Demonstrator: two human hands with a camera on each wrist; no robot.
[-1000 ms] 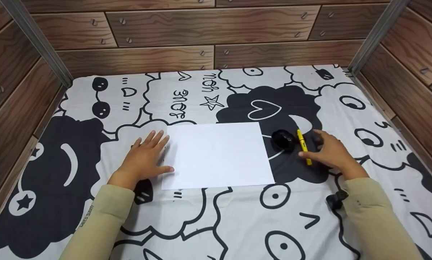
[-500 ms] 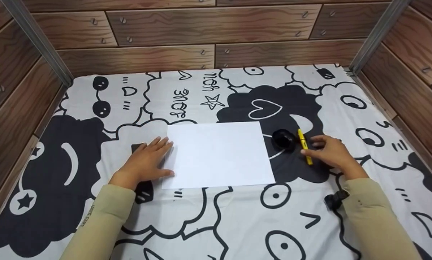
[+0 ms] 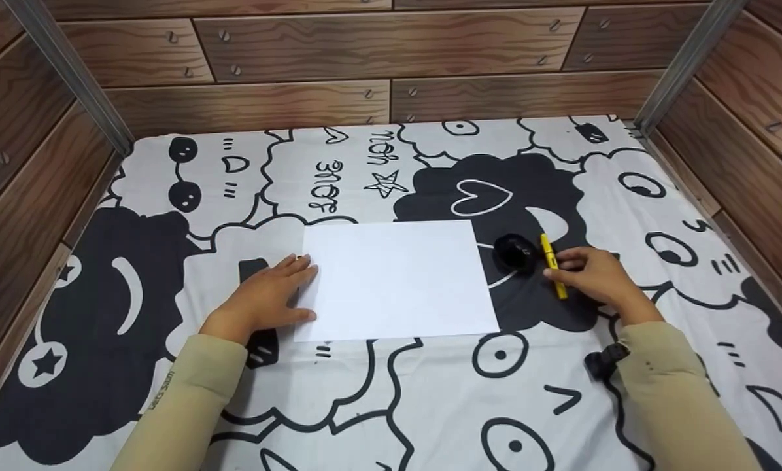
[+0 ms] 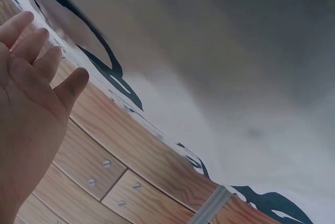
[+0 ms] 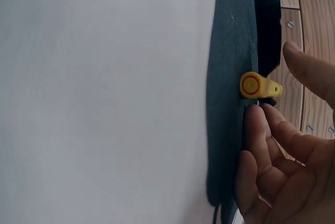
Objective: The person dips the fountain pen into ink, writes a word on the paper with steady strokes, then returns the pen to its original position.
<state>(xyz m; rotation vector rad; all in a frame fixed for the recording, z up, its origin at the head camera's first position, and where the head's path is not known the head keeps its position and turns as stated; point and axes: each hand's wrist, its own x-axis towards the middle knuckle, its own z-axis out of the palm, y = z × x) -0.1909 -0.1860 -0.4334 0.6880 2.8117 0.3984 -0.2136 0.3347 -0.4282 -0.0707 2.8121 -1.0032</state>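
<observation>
A sheet of white paper (image 3: pixel 397 281) lies flat on the patterned cloth in the head view. My left hand (image 3: pixel 263 294) is at its left edge, fingertips and thumb over the margin. The left wrist view shows that hand (image 4: pixel 36 93) with its fingers extended. To the right of the paper lies a yellow marker (image 3: pixel 553 267), beside a round, glossy black holder (image 3: pixel 515 253). Around the marker my right hand (image 3: pixel 594 278) is spread, thumb on one side and fingers on the other. In the right wrist view the thumb stands apart from the marker (image 5: pixel 251 85), while bent fingertips are right beside it.
A black-and-white cartoon cloth (image 3: pixel 391 405) covers the table. Wood-patterned panels (image 3: pixel 391 49) enclose the back and both sides, with metal posts (image 3: pixel 80 78) at the corners. A small black device (image 3: pixel 603 363) sits by the right cuff.
The left hand has slid slightly down along the paper's edge. The right hand's fingers have drawn closer to the marker. Paper, marker and black holder have not moved on the cloth.
</observation>
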